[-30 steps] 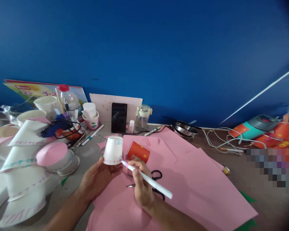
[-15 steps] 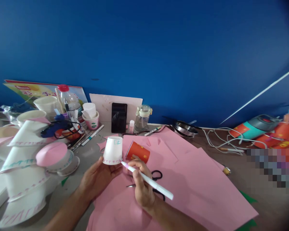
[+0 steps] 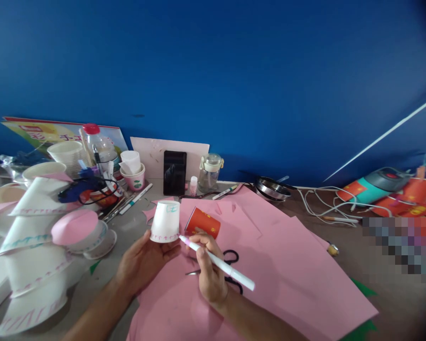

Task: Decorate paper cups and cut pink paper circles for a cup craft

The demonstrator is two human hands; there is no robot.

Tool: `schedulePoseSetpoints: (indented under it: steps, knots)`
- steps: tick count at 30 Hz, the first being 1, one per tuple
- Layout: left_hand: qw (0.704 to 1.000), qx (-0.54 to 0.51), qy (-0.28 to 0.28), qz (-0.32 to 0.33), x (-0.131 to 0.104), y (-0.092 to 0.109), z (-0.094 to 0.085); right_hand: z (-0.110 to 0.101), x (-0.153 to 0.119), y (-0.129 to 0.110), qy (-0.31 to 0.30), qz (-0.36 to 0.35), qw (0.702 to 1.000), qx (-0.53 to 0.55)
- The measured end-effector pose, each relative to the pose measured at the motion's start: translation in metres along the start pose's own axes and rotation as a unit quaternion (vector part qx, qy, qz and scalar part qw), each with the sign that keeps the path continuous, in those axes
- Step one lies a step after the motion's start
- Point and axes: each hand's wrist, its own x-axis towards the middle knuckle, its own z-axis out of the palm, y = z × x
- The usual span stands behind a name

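An upside-down white paper cup (image 3: 165,220) rests on the fingers of my left hand (image 3: 142,263), which hold it near the rim. A green window-like drawing marks its upper side, and small pink strokes run round the rim. My right hand (image 3: 211,270) is closed around a white marker (image 3: 227,269) with a pinkish tip end, its point at the rim's right edge. Just behind the right hand lies a red paper cup (image 3: 203,222) on its side. Black-handled scissors (image 3: 233,285) lie partly under that hand on pink paper (image 3: 287,270).
Stacked decorated paper cups (image 3: 35,265) fill the left side. Along the back stand a black phone (image 3: 174,173), a glass jar (image 3: 210,171) and a glue stick (image 3: 193,186). A metal dish (image 3: 271,189), white cables (image 3: 312,203) and a teal device (image 3: 376,184) are at right.
The marker tip stays by the cup's rim with at most a tiny shift. The whole view has slid slightly; both hands keep their holds.
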Motion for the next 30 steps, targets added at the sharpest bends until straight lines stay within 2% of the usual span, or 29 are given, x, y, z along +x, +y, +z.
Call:
schedulePoseSetpoints:
  steps: [19, 25, 30]
  knots:
    - [1.000, 0.002, 0.017, -0.003, -0.0001, 0.0008, 0.0024, -0.0006, 0.0030, -0.0035, 0.004, -0.017, 1.000, -0.026]
    - [1.000, -0.002, 0.021, -0.004, -0.0003, 0.0006, 0.0033, -0.0002, 0.0014, -0.0014, -0.016, -0.017, 1.000, 0.003]
    - [0.999, -0.013, 0.028, -0.013, -0.0004, 0.0008, 0.0023, -0.0003, 0.0002, -0.0016, 0.028, 0.020, 0.999, -0.005]
